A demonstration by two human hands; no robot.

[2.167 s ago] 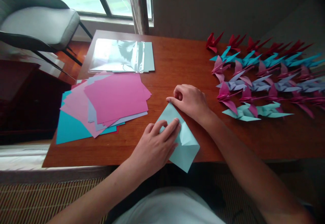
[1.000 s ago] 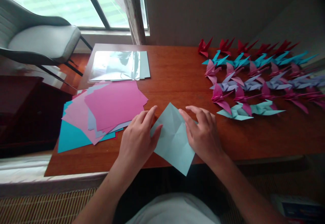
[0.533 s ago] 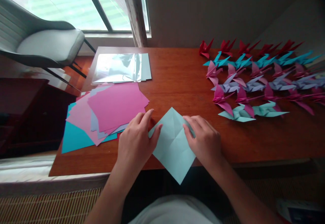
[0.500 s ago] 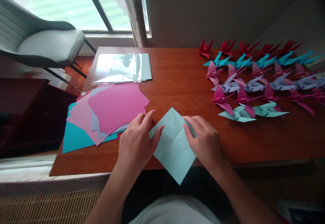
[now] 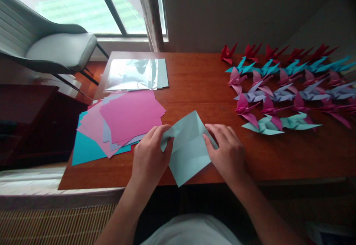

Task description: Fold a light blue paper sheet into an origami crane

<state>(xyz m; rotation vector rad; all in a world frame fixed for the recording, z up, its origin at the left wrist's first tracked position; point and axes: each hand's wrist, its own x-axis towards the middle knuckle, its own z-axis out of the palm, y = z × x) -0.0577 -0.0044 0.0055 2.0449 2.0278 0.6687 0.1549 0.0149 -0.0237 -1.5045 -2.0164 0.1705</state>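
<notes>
A pale mint sheet of origami paper (image 5: 190,148) with crease lines is held above the front edge of the wooden table (image 5: 194,78). My left hand (image 5: 152,148) pinches its left corner between thumb and fingers. On the opposite side my right hand (image 5: 226,148) grips the right corner, thumb on top and fingers behind. The sheet is unfolded and slightly bent, one corner pointing away from me and one toward me. Close to my left hand lies a fanned pile of coloured paper (image 5: 130,115) in pink, lilac and turquoise.
Rows of folded paper cranes (image 5: 274,95) in red, turquoise, pink, lilac and magenta fill the right side, with mint cranes (image 5: 263,124) nearest me. A clear plastic packet of paper (image 5: 133,74) lies at the back left. A grey chair (image 5: 62,50) stands by the window.
The mint paper has turned in my hands, its near corner swinging left and its far corner moving right and away. Both hands still hold it.
</notes>
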